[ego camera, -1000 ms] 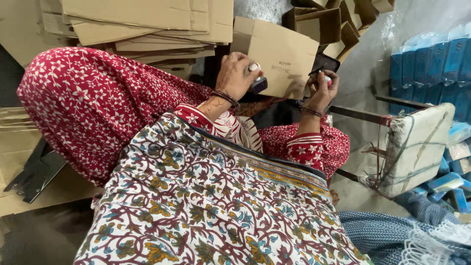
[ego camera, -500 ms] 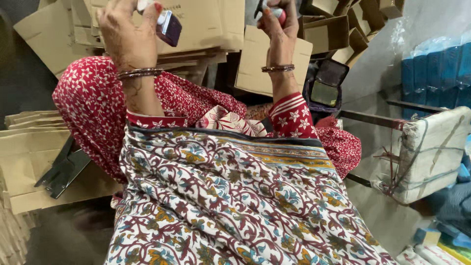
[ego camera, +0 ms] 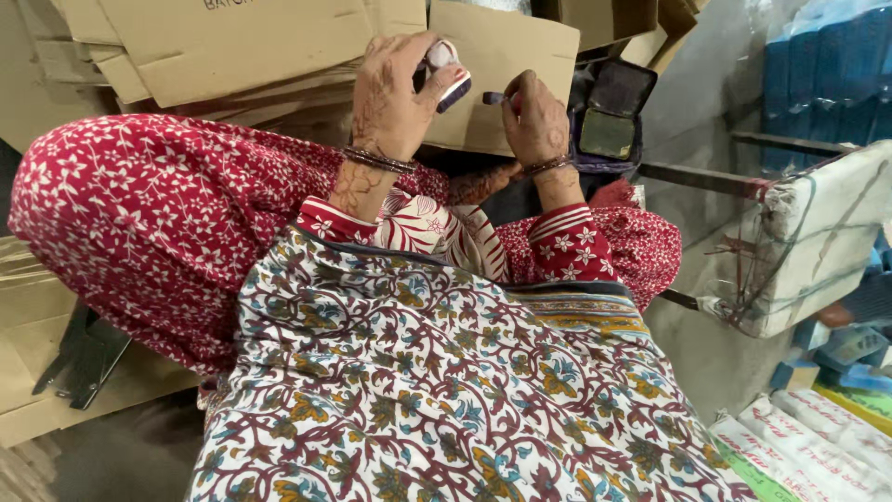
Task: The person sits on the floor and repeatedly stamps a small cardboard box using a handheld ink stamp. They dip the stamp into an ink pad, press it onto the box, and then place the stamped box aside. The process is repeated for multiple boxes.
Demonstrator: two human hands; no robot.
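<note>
While her left hand [ego camera: 395, 93] grips a small compact case [ego camera: 448, 74], the right hand [ego camera: 534, 116] pinches a thin applicator [ego camera: 495, 97] beside it, seemingly mid-dip, needing a steady touch.

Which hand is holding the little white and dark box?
The left hand grips the small box; the right hand pinches only a thin stick-like piece.

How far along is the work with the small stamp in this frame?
Done: the ink pad case lies open among the cardboard boxes. In hand: the left hand holds a small stamp, and the right hand holds a small dark piece beside it. Left: no stamped box shows.
</note>
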